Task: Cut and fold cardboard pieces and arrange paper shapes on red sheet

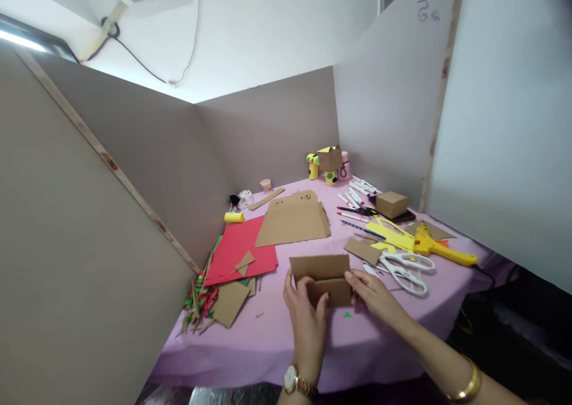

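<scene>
A folded piece of brown cardboard is held above the front of the purple-covered table, its back flap standing up behind a lower front panel. My left hand grips its left side and front, the fingers curled over the front panel and the thumb against it. At the right end, my right hand pinches the edge between thumb and fingers. Just beyond lies a large flat cardboard cutout with slots at its top, partly over red sheets. A small green scrap lies near my right hand.
White scissors, a yellow glue gun, markers and a small cardboard box lie on the right. Cardboard offcuts pile up at left. Grey partitions enclose the purple table. Yellow mushroom-like figures stand at the back.
</scene>
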`<action>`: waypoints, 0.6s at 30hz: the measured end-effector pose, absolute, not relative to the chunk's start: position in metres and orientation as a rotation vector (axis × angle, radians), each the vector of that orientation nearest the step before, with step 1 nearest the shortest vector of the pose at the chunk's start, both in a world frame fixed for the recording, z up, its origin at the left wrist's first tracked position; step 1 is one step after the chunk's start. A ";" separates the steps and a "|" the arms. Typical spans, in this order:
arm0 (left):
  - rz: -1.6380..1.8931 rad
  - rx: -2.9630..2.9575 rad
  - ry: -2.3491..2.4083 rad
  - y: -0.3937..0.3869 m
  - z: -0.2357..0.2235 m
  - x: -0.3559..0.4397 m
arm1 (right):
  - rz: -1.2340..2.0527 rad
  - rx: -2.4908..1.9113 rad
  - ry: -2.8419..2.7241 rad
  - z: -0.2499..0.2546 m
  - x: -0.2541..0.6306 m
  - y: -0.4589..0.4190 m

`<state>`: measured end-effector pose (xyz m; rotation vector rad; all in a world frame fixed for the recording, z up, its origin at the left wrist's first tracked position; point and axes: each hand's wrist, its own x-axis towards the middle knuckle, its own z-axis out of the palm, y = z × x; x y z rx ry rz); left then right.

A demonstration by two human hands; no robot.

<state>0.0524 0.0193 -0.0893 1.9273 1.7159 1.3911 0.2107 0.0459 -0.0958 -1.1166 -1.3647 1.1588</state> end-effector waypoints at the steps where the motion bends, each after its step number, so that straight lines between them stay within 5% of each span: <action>1: 1.398 1.947 1.732 0.019 -0.088 0.051 | 1.189 -1.097 -1.320 -0.095 0.212 0.049; 18: 1.306 1.394 1.254 0.021 -0.079 0.029 | 1.572 -0.828 -0.808 -0.095 0.200 0.049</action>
